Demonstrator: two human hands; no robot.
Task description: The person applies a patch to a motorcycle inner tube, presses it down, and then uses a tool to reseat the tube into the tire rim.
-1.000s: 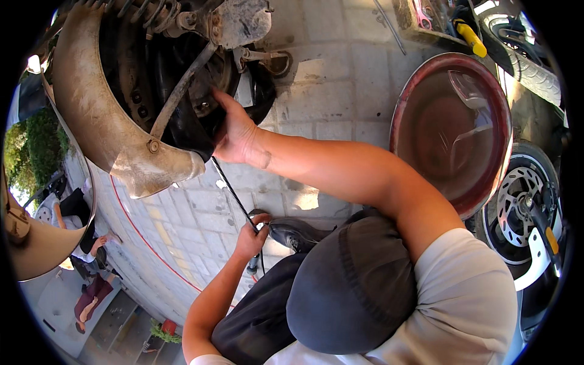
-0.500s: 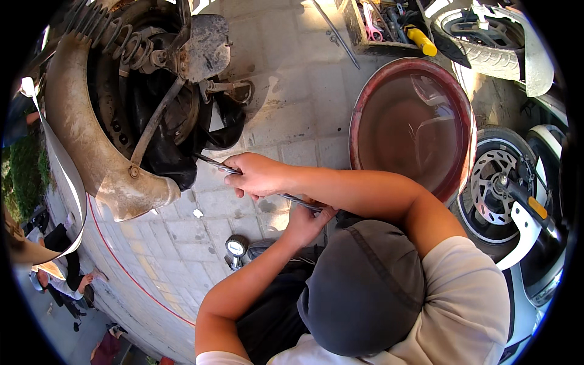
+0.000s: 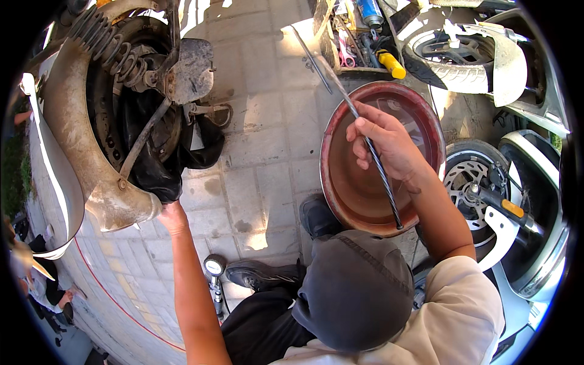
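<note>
A long metal rod with a twisted, ribbed shaft (image 3: 382, 172) slants across the red basin, and my right hand (image 3: 386, 141) is closed around it above the water. My left hand (image 3: 173, 214) reaches to the lower end of the slack black inner tube (image 3: 159, 176). Its fingers are hidden behind the tube and the fender edge, so I cannot tell their grip. The tube hangs out of the dark wheel (image 3: 109, 131), beneath a dirty beige fender (image 3: 76, 140). Above it are a coil spring (image 3: 118, 52) and a dirt-caked flat plate (image 3: 193, 70).
The round red basin (image 3: 328, 164) holds murky water. Behind it stands a toolbox (image 3: 359, 73) with a yellow-handled tool (image 3: 390, 64); another thin rod (image 3: 311, 59) lies on the paving. A pressure gauge (image 3: 215, 265) is beside my shoe (image 3: 258, 275). Scooter wheels (image 3: 477, 176) line the right.
My right hand has carried the rod away from the wheel, right and over the basin. My left hand has let go of the rod and moved left to the inner tube.
</note>
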